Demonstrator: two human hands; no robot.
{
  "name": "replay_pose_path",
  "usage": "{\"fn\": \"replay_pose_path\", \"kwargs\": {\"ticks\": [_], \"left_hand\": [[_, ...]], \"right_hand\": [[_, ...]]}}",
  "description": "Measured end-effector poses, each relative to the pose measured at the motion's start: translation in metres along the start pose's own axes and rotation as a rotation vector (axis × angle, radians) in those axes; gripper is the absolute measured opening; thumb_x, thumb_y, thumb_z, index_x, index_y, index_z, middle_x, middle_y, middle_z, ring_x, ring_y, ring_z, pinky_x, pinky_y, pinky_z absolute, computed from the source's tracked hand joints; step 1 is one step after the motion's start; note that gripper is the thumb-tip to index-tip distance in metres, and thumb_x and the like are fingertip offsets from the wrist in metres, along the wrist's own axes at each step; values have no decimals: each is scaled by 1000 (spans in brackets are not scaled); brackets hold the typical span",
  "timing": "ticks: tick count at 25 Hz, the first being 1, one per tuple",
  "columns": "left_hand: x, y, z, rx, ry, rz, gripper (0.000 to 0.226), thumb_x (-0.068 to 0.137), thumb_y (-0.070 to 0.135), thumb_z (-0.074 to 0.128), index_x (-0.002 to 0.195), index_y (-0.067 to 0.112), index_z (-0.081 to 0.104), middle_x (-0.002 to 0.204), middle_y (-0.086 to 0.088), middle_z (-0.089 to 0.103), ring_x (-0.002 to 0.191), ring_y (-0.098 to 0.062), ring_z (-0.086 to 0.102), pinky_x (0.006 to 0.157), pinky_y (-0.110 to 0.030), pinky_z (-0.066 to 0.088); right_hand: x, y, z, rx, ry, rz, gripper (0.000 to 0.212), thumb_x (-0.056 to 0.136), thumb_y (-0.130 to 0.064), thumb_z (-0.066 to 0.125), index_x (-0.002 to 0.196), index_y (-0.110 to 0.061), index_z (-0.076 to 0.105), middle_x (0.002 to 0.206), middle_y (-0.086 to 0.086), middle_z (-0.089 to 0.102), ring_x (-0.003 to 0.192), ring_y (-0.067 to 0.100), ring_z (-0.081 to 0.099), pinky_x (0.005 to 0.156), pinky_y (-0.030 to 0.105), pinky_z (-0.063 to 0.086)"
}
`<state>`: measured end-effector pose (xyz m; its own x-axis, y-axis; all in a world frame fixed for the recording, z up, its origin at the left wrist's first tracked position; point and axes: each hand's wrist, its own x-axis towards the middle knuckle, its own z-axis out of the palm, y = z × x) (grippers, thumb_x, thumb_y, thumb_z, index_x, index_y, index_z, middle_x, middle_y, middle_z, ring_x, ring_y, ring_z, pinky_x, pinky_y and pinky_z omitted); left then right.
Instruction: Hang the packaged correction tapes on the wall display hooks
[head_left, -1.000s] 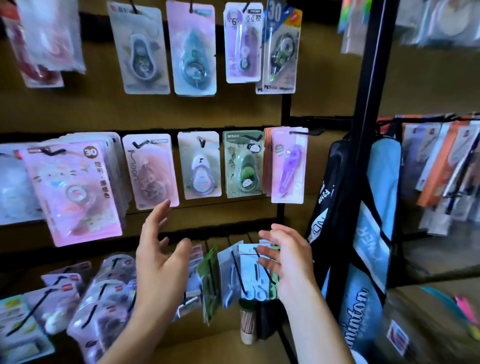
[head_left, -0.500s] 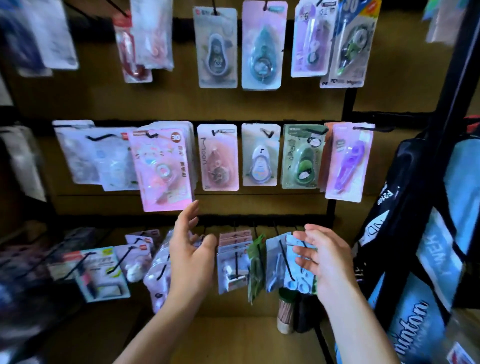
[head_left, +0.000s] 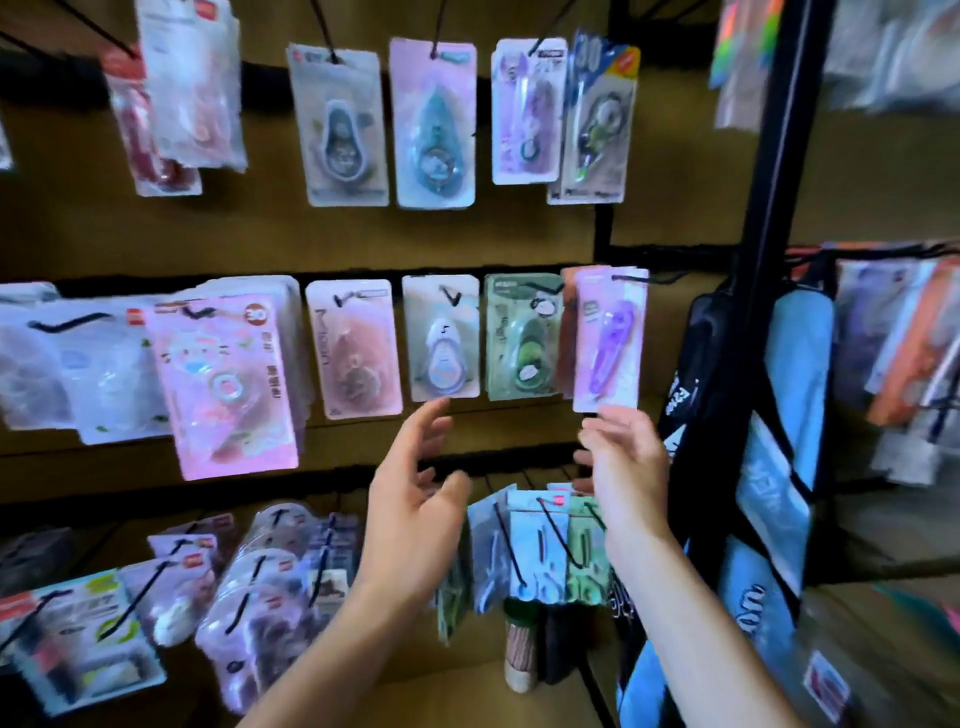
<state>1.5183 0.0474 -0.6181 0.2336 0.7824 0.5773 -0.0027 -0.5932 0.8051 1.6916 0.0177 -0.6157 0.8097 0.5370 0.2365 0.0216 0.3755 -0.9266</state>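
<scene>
Packaged correction tapes hang in three rows on black wall hooks. In the middle row are a large pink pack (head_left: 228, 384), a pink-brown pack (head_left: 353, 348), a white-blue pack (head_left: 441, 338), a green pack (head_left: 522, 338) and a purple pack (head_left: 610, 338). My left hand (head_left: 415, 499) is raised below the white-blue pack, fingers apart, holding nothing. My right hand (head_left: 623, 462) reaches up just under the bottom edge of the purple pack, fingers spread; whether it touches the pack I cannot tell.
A top row of packs (head_left: 434, 124) hangs above. A lower row of packs (head_left: 540, 545) on long hooks sticks out under my hands. A black upright post (head_left: 774, 171) and a blue-black bag (head_left: 769, 467) stand to the right.
Both hands have risen from the lower row toward the middle row. The right hand has moved up to the purple pack's bottom edge. The view has shifted.
</scene>
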Motion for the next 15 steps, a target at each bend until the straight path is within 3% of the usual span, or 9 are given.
{"fn": "replay_pose_path", "kwargs": {"ticks": [3, 5, 7, 9, 12, 15], "left_hand": [[19, 4, 51, 184, -163, 146, 67, 85, -2, 57, 142, 30, 45, 139, 15, 49, 133, 0, 39, 103, -8, 32], [36, 4, 85, 263, -241, 220, 72, 84, 4, 58, 148, 26, 35, 147, 13, 40, 138, -2, 30, 108, -9, 20], [56, 1, 112, 255, -275, 199, 76, 83, 6, 58, 151, 20, 29, 152, 7, 36, 142, -7, 27, 111, -12, 18], [78, -4, 132, 256, -317, 192, 78, 82, 9, 57, 153, 13, 26, 157, 0, 32, 145, -13, 27, 113, -15, 18], [110, -11, 157, 181, -314, 147, 86, 76, 19, 55, 154, 11, 23, 158, -7, 31, 147, -18, 28, 119, -23, 20], [132, -16, 178, -14, -238, 14, 91, 62, 30, 57, 149, 30, 32, 143, 1, 53, 133, -19, 50, 113, -42, 40]], "right_hand": [[37, 7, -12, -185, 12, -191, 41, 84, -7, 63, 120, -26, 55, 115, -10, 59, 105, 13, 56, 89, 28, 44], [66, 7, -13, -251, 11, -255, 55, 80, -13, 62, 132, -27, 49, 127, -13, 52, 114, 8, 48, 93, 24, 38], [91, 4, -11, -214, 27, -259, 68, 74, -18, 57, 140, -24, 42, 130, -16, 44, 116, 4, 41, 96, 20, 31], [109, 4, -7, -202, 30, -249, 73, 76, -18, 56, 146, -24, 36, 129, -15, 39, 115, 2, 37, 94, 16, 28], [135, 7, -3, -157, -15, -217, 74, 84, -7, 61, 150, -22, 31, 126, -10, 42, 111, 7, 44, 82, 12, 36], [148, 6, -5, -64, -82, -183, 80, 71, -14, 61, 147, -19, 34, 123, 0, 60, 101, 16, 61, 67, 6, 45]]}}
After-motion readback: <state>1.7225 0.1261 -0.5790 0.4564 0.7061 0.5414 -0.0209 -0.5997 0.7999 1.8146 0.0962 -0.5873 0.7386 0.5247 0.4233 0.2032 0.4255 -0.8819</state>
